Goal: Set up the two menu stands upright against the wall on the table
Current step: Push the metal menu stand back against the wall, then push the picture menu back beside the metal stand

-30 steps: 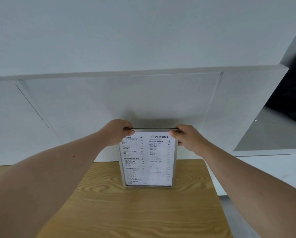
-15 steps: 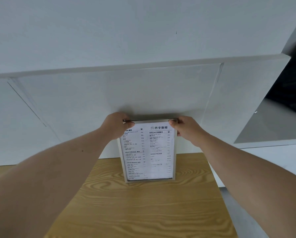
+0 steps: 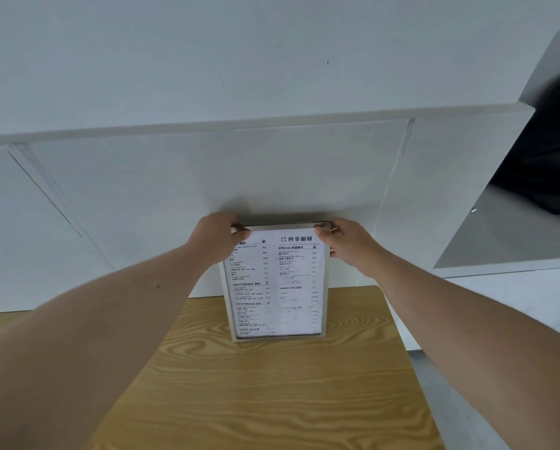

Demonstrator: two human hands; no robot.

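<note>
Café setting: printed drinks menu stand on wood-grain table.

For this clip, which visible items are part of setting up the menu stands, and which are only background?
Part of the job:
- clear acrylic menu stand with white printed menu, upright
- left hand and right hand, gripping its top corners
- wood-grain table
- white wall

Background:
- dark object in the recess at right

Only one stand is visible.

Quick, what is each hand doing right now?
Left hand: closed on the menu stand, top left corner.
Right hand: closed on its top right corner.
</note>
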